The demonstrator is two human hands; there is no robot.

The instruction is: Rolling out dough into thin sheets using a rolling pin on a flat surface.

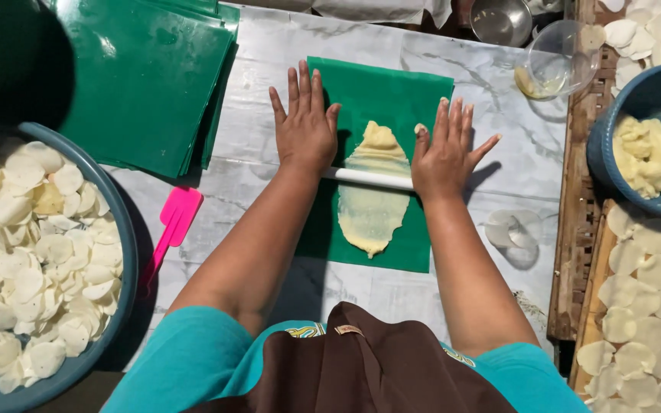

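Below mid-frame, thin pale dough on green sheet; left hand and right hand flat, fingers spread, pressing white roller across it; uneven pressure risks tearing.

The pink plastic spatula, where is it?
In the head view, the pink plastic spatula lies on the marble-patterned table, left of the person's left arm, between the big blue bowl of white discs and the green sheet.

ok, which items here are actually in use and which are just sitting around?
In use:
left hand and right hand flat on the white rolling pin
yellow dough
green sheet under it

Lying about:
pink spatula
stack of green sheets
blue bowl of dough
glass bowl
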